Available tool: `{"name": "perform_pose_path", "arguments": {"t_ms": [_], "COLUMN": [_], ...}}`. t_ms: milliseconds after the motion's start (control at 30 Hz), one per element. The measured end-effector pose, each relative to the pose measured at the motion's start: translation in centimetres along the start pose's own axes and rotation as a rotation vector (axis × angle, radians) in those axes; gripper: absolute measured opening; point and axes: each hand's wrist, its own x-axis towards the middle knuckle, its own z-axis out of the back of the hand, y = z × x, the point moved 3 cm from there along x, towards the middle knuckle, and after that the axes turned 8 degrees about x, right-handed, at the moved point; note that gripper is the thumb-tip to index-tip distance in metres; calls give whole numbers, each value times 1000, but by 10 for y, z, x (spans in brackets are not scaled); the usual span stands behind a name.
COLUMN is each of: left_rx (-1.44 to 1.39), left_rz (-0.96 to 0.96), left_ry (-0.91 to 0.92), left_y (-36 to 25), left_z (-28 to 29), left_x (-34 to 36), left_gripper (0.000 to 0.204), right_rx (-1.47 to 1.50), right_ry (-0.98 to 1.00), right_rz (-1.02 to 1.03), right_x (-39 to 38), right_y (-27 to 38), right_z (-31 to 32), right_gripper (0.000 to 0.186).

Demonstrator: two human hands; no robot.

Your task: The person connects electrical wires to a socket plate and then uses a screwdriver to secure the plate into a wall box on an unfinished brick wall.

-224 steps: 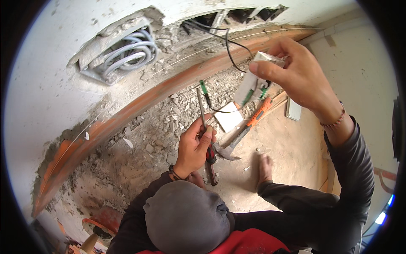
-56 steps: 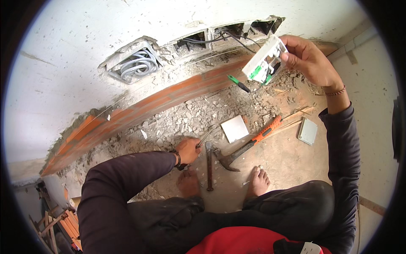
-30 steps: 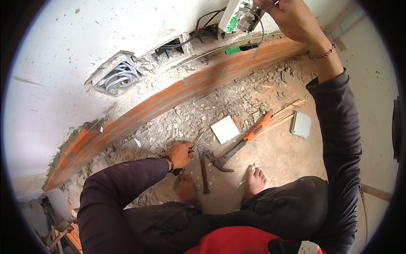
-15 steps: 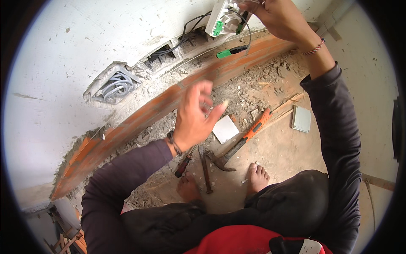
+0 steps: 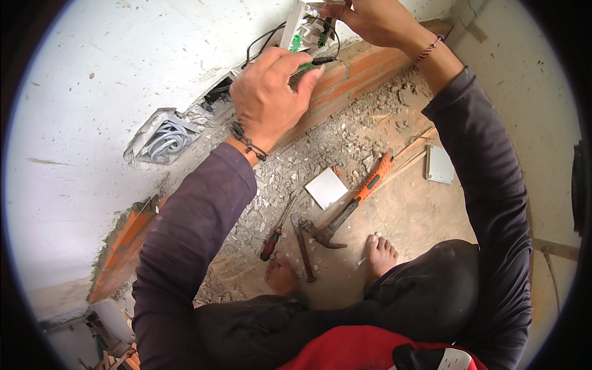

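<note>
My left hand is at the wall, its thumb and fingers closing around a green fibre-optic connector. A thin black cable loops from the connector's dark end up to a small white plastic box. That box is uncovered, with green and black connector parts inside. Up at the top edge, my right hand grips the box by its right side; its fingertips are partly cut off by the frame. Beside my left hand, black cable runs into a broken slot in the wall.
A claw hammer, a screwdriver, a rusty chisel-like bar and a white square plate lie near my feet. A pale box sits farther right. Rubble lines the brick wall base; coiled grey cable fills a wall recess.
My left hand has risen toward the wall and closed on the hanging green connector. The white box and my right hand appear slightly farther left and up in view.
</note>
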Motion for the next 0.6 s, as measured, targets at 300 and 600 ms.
{"name": "perform_pose_path", "arguments": {"t_ms": [300, 600], "left_rx": [261, 295], "left_rz": [-60, 41], "left_ry": [56, 266], "left_y": [15, 4], "left_z": [-7, -25], "left_x": [2, -2], "left_gripper": [18, 24], "right_rx": [-5, -8], "right_ry": [-7, -10], "right_rz": [-6, -18], "right_x": [1, 0], "right_y": [-2, -4], "right_z": [-9, -13], "right_gripper": [34, 34]}}
